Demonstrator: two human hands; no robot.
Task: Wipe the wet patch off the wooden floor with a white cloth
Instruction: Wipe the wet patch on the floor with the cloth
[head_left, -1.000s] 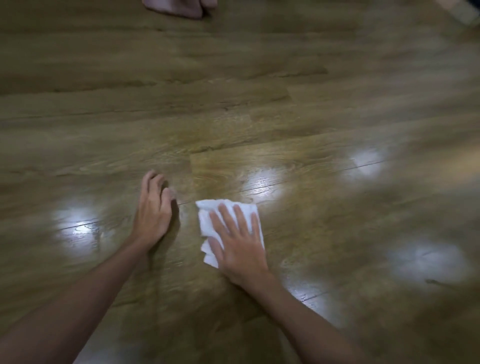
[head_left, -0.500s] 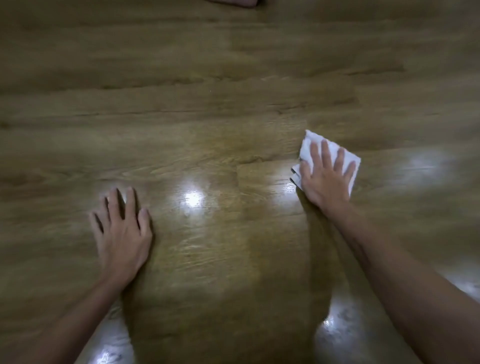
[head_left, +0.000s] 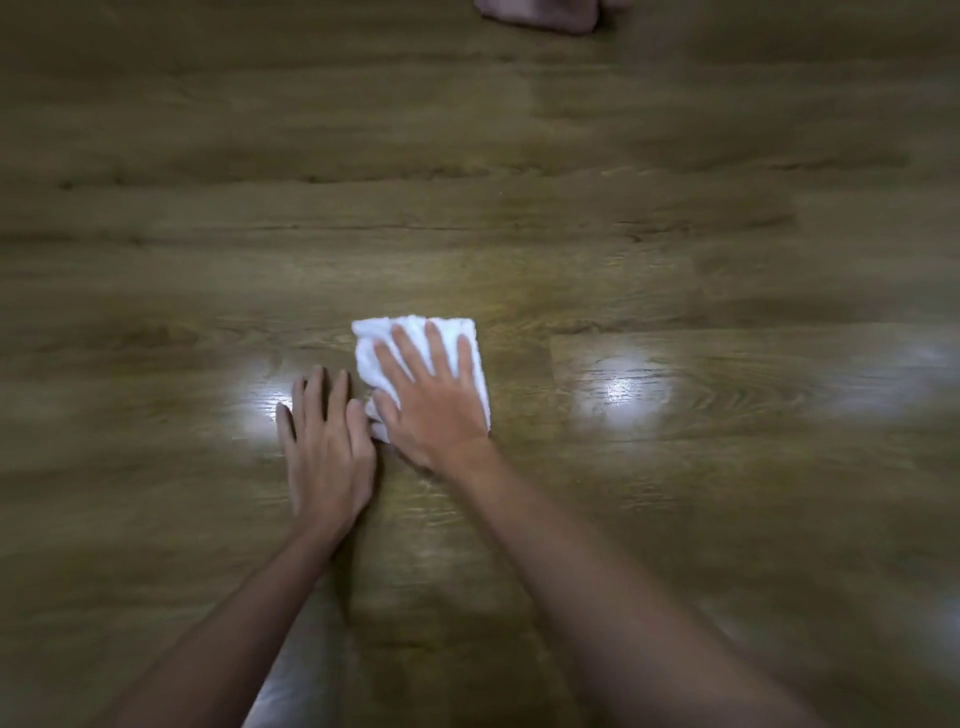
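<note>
White cloth (head_left: 415, 332), folded into a rough rectangle of soft, nubbly fabric, lies flat on the wooden floor (head_left: 519, 234) near the middle of the view; its long axis runs away from the person, tilted slightly to the left at the far end, with loose folded edges at the near left corner. Right hand (head_left: 431, 400) lies palm-down on the cloth, fingers straight and spread, pressing it to the boards rather than grasping it. Left hand (head_left: 327, 447) rests flat on the bare floor just beside the cloth's near left corner, fingers extended and relaxed, holding nothing. Both forearms reach in from the lower edge. Floor planks are brown with visible grain, glossy, and carry bright light reflections (head_left: 623, 389). A pinkish object (head_left: 540, 13), blurred, sits at the top edge.
</note>
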